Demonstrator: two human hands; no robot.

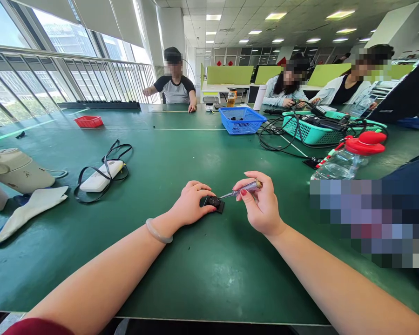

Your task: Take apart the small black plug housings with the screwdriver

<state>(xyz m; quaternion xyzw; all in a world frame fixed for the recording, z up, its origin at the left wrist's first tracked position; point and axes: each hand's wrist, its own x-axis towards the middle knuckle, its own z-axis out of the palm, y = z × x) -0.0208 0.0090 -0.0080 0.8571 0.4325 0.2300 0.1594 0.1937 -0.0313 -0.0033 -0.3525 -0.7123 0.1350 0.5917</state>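
My left hand (pixel 194 203) rests on the green table (pixel 167 163), its thumb and fingers closed round a small black part (pixel 214 203). That part lies flat on the tabletop, partly covered by the fingertips. Between the thumb and fingers of my right hand (pixel 263 204) is a slim screwdriver (pixel 246 187) with a clear handle. Its shaft points left and slightly down, and the tip is at the right side of the black part; whether it touches is too small to tell.
Left: a white power bank (pixel 102 177) with a black strap, a cream bag (pixel 21 170) and a red tray (pixel 88 122). Ahead: a blue basket (pixel 242 126). Right: a teal basket (pixel 309 132) with cables, a red-lidded bottle (pixel 345 160). Three people sit across the table.
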